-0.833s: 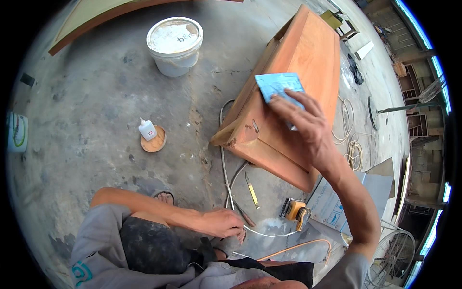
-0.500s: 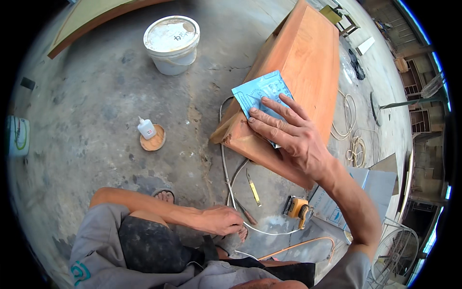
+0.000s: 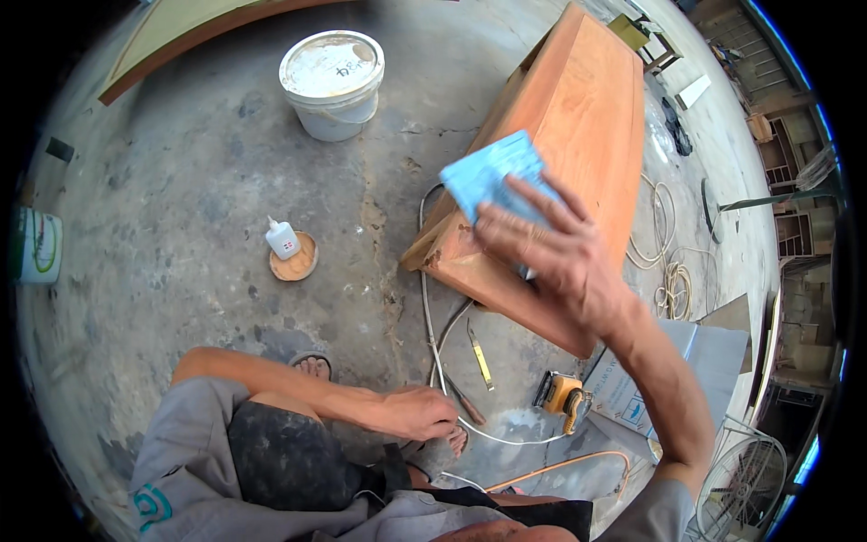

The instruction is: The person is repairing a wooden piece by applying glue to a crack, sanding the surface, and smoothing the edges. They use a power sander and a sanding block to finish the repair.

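My right hand (image 3: 558, 244) lies over a blue printed sheet of sandpaper (image 3: 492, 172), fingers extended and somewhat blurred, thumb side partly hidden. Beneath the sheet is the near end of a long reddish-brown wooden furniture piece (image 3: 578, 117), which rests tilted on the floor. A darker, rough patch shows at its near left corner. My left hand (image 3: 420, 413) hangs in front of my legs with its fingers curled together. Whatever it may hold is hidden. Close by it lie a grey cable (image 3: 431, 334) and a wooden-handled tool (image 3: 470, 406).
A yellow cutter knife (image 3: 480, 357) and a yellow-black power sander (image 3: 564, 397) lie near the furniture, beside flattened cardboard (image 3: 677, 379). A lidded white bucket (image 3: 332, 90) stands beyond. Leftward, a small white bottle (image 3: 283, 239) sits by a dish of tan filler (image 3: 298, 262). Coiled hose (image 3: 673, 289) lies right.
My right hand has shifted slightly and is now blurred, with the sandpaper sheet still under it. The whole view has slid a little. My left hand keeps its place.
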Motion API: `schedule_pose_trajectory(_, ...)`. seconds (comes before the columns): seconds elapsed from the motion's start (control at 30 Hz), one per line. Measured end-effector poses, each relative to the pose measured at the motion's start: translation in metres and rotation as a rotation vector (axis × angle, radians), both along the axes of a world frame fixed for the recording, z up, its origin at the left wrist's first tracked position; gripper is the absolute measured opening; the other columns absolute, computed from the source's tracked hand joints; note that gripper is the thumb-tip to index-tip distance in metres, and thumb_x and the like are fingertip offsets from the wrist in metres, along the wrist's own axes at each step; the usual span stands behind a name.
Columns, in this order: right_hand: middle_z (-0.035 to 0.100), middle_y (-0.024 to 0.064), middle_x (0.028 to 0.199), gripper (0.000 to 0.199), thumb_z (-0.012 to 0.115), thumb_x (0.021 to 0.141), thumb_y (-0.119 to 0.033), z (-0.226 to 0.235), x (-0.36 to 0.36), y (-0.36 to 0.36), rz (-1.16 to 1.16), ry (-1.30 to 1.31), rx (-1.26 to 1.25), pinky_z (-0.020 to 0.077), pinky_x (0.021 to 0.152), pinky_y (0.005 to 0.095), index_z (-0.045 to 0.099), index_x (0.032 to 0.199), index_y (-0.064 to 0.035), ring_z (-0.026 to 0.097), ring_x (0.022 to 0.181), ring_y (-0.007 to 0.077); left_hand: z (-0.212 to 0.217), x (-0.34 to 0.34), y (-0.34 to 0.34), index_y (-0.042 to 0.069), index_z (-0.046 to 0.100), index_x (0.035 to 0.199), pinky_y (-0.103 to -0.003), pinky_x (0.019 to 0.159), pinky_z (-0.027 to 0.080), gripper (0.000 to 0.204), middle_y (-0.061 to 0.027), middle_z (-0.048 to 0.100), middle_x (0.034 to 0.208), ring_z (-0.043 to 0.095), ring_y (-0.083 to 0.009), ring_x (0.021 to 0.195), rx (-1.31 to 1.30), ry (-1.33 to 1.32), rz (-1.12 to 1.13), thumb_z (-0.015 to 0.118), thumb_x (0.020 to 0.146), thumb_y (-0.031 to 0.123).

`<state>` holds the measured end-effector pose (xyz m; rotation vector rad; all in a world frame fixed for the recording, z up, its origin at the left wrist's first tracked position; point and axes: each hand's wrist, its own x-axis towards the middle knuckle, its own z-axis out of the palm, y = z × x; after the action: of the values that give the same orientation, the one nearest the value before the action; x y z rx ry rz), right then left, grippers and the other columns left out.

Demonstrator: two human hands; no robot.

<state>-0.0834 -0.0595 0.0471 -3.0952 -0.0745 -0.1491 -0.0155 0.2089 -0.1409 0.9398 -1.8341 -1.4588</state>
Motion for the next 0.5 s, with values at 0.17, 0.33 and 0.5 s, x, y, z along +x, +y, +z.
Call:
schedule_pose_trajectory(0.17,0.06,-0.0008,0.15,0.051,0.072,0.088,-0.02,0.001,-0.002,0.009,-0.003,0.012,0.085,0.0279,0.126,0.0524,0.065,0.139,-0.0189,0.045,0.147,0.0297,0.0,0.0,0.001,-0.001,0.067,0.084,-0.052,0.074,0.054,0.027,-0.0215,0.068,0.086,0.067,-0.042,0.086,-0.005,0.018,0.014,0.058,0.094,0.023)
schedule_pose_trajectory(0.33,0.062,0.0002,0.148,0.053,0.068,0.092,-0.02,0.01,0.002,-0.014,-0.086,0.0,-0.035,0.0272,0.126,0.0527,0.061,0.144,-0.0188,0.044,0.148,0.0302,0.004,0.001,0.001,-0.001,0.066,0.083,-0.052,0.075,0.053,0.027,-0.0225,0.068,0.085,0.067,-0.0428,0.086,-0.002,0.002,-0.008,0.059,0.094,0.022)
schedule_pose_trajectory(0.5,0.062,0.0002,0.147,0.059,0.073,0.085,-0.021,0.01,-0.003,0.003,0.004,0.017,0.004,0.0294,0.126,0.0537,0.06,0.143,-0.0172,0.045,0.147,0.0313,-0.004,0.005,0.001,-0.002,0.065,0.082,-0.052,0.075,0.053,0.027,-0.0231,0.067,0.084,0.067,-0.0431,0.086,0.004,0.007,0.014,0.058,0.094,0.022)
